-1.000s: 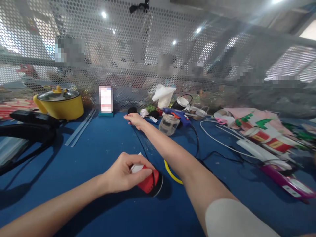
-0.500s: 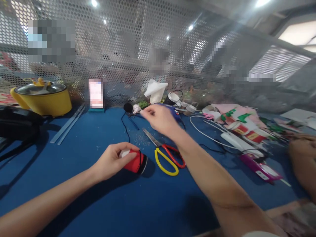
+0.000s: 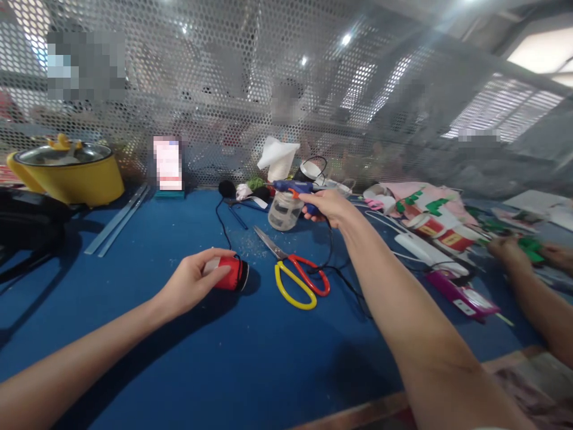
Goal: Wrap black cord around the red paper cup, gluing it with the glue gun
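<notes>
My left hand (image 3: 185, 283) is closed around a small red cylinder (image 3: 230, 276) lying on its side, with a black band at its right end. A black cord (image 3: 221, 224) runs from it to a black ball (image 3: 227, 190) farther back. My right hand (image 3: 329, 206) grips a blue hot glue gun (image 3: 289, 186) with an orange trigger, its nozzle pointing left. Below the gun stands a clear plastic jar (image 3: 285, 218). Scissors (image 3: 281, 254) with one yellow and one red handle lie open between my hands, blades pointing away.
A yellow pot (image 3: 76, 182) and a lit phone (image 3: 169, 164) stand at back left, with two clear strips (image 3: 119, 221) between them. At right lie a purple power strip (image 3: 461, 295) and cables. Another person's hands (image 3: 510, 254) hold something green at far right.
My right hand has taken hold of the glue gun and lifted it above the jar. My left hand still holds the red cylinder. The other person's hands now show more.
</notes>
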### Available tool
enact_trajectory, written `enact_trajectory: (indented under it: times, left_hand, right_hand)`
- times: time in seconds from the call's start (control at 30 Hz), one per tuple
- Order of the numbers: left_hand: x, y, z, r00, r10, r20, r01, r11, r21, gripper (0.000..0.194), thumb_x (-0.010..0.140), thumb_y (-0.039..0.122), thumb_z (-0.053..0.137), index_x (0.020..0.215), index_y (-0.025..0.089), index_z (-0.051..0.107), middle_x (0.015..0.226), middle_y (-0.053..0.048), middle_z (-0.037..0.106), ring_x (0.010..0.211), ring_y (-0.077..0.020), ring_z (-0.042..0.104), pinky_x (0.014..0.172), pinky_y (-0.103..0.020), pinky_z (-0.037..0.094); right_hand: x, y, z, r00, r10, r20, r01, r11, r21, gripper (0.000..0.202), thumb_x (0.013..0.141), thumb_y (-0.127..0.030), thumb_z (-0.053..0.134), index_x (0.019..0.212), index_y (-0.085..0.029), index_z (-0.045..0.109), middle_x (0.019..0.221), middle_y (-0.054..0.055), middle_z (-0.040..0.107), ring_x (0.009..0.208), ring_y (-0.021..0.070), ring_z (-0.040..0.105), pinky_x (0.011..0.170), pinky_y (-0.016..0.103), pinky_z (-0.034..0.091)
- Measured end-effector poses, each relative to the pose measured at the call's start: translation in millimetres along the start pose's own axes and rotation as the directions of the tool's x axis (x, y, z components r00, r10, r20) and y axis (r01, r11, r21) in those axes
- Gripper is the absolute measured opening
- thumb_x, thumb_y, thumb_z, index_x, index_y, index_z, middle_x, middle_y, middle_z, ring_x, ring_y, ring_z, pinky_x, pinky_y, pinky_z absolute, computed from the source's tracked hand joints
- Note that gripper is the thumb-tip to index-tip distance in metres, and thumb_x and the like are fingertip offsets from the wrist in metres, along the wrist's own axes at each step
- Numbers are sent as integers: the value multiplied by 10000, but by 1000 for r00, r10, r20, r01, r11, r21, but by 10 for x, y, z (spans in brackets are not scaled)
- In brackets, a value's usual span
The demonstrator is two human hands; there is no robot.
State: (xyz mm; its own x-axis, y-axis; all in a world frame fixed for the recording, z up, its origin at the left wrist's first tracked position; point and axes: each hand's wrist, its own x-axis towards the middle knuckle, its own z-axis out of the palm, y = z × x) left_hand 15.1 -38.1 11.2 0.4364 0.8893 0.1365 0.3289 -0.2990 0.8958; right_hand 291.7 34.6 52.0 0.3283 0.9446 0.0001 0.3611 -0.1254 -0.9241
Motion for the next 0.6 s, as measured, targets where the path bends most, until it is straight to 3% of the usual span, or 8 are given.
enact_trajectory:
  times: [0.2, 0.27, 0.37, 0.47, 0.6]
  left_hand:
    - [23, -8, -53, 996, -2, 84, -3, 999, 53, 355, 742, 293, 497, 1063, 160, 569, 675, -2, 614, 526, -114, 488, 515, -213, 398]
    - [28, -10, -68, 995, -3, 104, -1, 999, 36, 370, 739, 280, 499, 1084, 158, 559, 650, 5, 598, 509, -107, 466, 494, -202, 381]
    - [27, -3, -76, 985, 3, 171, -7, 1000, 22, 404, 751, 261, 480, 1141, 165, 519, 555, 33, 543, 469, -98, 423, 457, -188, 348]
    - [18, 33, -59, 979, 33, 202, -44, 998, 49, 397, 751, 242, 468, 1138, 173, 527, 596, 25, 558, 481, -96, 427, 474, -189, 358]
    - [6, 92, -22, 979, 86, 184, -103, 992, 80, 381, 747, 203, 448, 1111, 182, 557, 715, 1, 614, 516, -96, 457, 521, -195, 388]
  right_hand:
    - [-71, -42, 33, 993, -60, -98, 81, 970, 228, 138, 738, -222, 518, 621, -156, 489, 480, -46, 500, 369, 44, 474, 325, 129, 351]
    - [-189, -107, 68, 995, -71, -72, 90, 948, 305, 116, 752, -209, 496, 645, -162, 493, 506, -49, 506, 404, 48, 499, 371, 137, 389]
    - [-463, -193, 213, 986, -48, 158, -31, 886, 463, 131, 777, -188, 454, 656, -160, 496, 563, -13, 556, 520, 91, 585, 501, 192, 471]
    - [-744, -212, 438, 906, 25, 423, -241, 852, 466, 145, 816, -199, 392, 705, -165, 479, 614, 16, 586, 584, 140, 626, 591, 275, 500]
    - [-960, -185, 675, 863, 49, 503, -292, 860, 419, 76, 814, -184, 413, 774, -173, 477, 624, -23, 557, 520, 106, 614, 590, 246, 490]
